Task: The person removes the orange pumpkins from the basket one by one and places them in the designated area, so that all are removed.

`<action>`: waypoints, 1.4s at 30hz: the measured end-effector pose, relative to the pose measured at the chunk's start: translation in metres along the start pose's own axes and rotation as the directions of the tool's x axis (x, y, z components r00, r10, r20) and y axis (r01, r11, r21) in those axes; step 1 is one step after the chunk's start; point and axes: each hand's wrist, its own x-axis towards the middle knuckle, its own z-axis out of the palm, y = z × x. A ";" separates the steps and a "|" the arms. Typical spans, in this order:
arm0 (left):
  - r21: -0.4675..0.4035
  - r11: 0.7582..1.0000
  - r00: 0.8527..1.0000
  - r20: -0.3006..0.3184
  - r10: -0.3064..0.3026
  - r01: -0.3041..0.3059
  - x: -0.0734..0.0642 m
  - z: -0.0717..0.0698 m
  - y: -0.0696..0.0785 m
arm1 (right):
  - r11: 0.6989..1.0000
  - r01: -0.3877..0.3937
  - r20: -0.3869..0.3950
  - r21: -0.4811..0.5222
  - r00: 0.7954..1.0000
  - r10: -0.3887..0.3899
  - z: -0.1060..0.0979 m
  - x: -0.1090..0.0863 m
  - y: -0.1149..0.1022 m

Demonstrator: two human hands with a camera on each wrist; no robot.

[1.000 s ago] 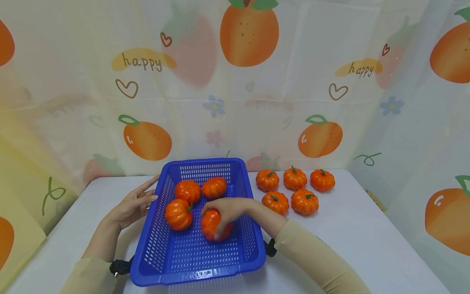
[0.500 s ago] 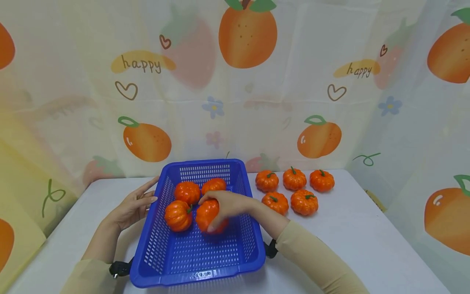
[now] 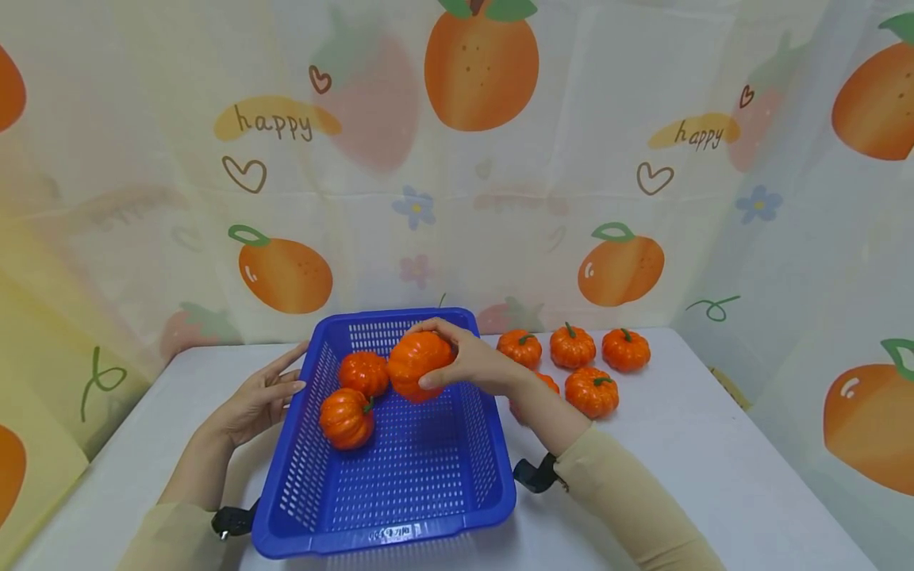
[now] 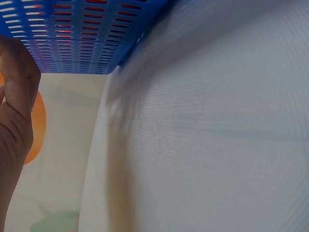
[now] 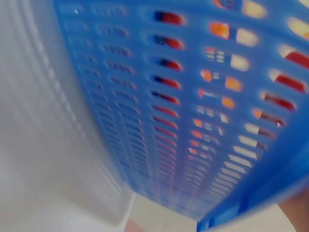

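My right hand (image 3: 477, 361) grips a glossy orange toy pumpkin (image 3: 416, 371) from its right side, over the back part of a blue perforated plastic basket (image 3: 421, 530). Inside the basket sit two more pumpkins, one at the back left (image 3: 365, 373) and one in front of it with a green stem (image 3: 347, 419). The held pumpkin covers the spot behind it. My left hand (image 3: 253, 403) is at the basket's left side, fingers extended along the outside and thumb by the rim. The left wrist view shows this hand (image 4: 17, 106) beside the slotted wall (image 4: 87, 34).
Several pumpkins stand on the white table (image 3: 685, 468) right of the basket, such as one at the far right (image 3: 627, 350) and one nearer (image 3: 592, 392). My right forearm partly covers another. A fruit-print curtain (image 3: 514, 198) hangs behind the table.
My right hand has lifted the held pumpkin from the basket floor up and toward the back. The back-right pumpkin is now out of sight behind it. My left hand and the basket stay put.
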 end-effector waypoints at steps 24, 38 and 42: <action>0.025 1.000 1.000 -0.010 -0.008 0.008 -0.001 0.000 -0.001 | 0.959 0.152 -0.080 0.240 0.987 -0.136 -0.067 -0.056 -0.012; 0.046 0.999 1.000 -0.013 0.002 -0.001 -0.002 0.000 0.000 | 0.841 0.308 -0.072 0.445 0.948 -0.309 -0.115 -0.097 -0.001; 0.063 0.998 1.000 -0.024 0.002 0.000 -0.001 0.000 0.000 | 0.843 0.307 -0.090 0.441 0.950 -0.299 -0.126 -0.110 0.005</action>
